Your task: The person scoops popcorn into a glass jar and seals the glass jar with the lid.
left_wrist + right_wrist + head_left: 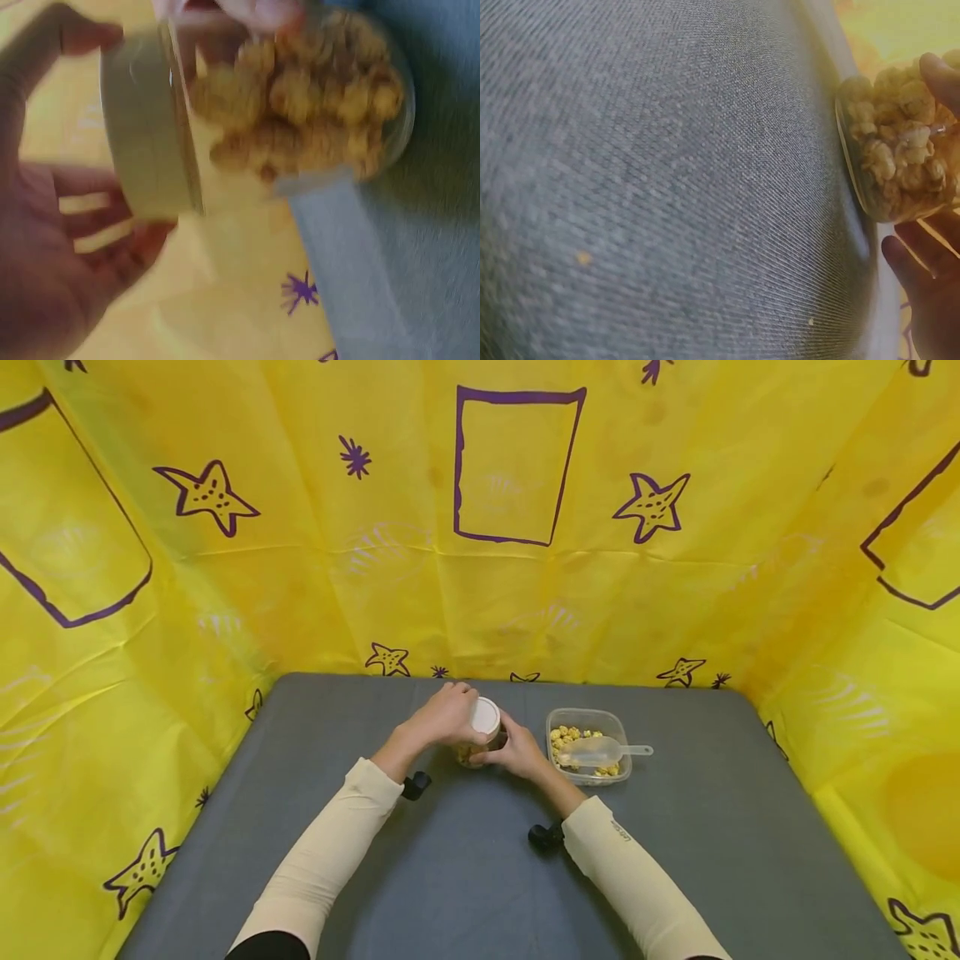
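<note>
A clear jar (pixel 300 112) of popcorn stands on the grey table, with a white lid (pixel 486 716) on its top. My left hand (pixel 447 714) grips the lid from the left, its thumb and fingers around the rim in the left wrist view. Lower down, my right hand (pixel 519 750) holds the jar's body, thumb on one side and fingers on the other. The right wrist view shows popcorn (pixel 907 142) through the jar's wall, partly behind the fingers.
Right of the jar sits a clear plastic tub (pixel 553 717) holding some popcorn. A translucent scoop (pixel 596 752) lies across it, its handle over the right rim. Small crumbs (pixel 583 258) dot the table. Yellow cloth walls (pixel 375 602) enclose the back and sides.
</note>
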The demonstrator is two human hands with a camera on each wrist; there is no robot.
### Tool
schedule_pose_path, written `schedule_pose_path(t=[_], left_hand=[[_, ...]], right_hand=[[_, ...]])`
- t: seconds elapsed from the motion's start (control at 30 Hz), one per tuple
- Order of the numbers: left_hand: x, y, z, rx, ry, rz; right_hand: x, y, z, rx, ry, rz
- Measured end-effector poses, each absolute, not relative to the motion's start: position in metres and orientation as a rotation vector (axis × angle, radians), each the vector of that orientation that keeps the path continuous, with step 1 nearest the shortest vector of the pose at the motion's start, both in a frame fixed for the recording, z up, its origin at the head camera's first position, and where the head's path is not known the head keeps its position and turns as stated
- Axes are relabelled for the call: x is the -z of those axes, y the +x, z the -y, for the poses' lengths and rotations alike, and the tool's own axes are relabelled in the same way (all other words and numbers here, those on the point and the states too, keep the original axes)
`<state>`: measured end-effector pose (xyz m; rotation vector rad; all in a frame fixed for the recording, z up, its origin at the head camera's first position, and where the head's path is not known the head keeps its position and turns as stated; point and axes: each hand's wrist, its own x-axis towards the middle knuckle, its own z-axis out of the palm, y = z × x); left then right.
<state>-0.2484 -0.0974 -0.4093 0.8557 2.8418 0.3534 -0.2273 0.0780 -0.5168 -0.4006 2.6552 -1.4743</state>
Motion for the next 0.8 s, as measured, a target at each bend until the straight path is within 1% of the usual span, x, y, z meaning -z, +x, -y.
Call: schedule_pose_path(t=[0.13, 0.3, 0.57, 0.8], left_hand=[[0.406, -0.251, 0.103, -0.346, 0.887, -2.768], [0.406, -0.248, 0.102, -0.369, 0.820, -2.762], [0.422, -0.243, 0.105, -0.522, 0.794, -2.859], [0.437, -0.237, 0.111, -0.752, 0.755, -2.875]], right_hand=[[0.518, -0.228, -0.077, 1.459, -0.423, -2.654], [0.520, -0.228, -0.077, 1.499, -0.434, -2.626], [0.519, -0.228, -0.077, 1.543, -0.416, -2.570], [0.514, -0.228, -0.078, 1.581, -0.423, -2.518]])
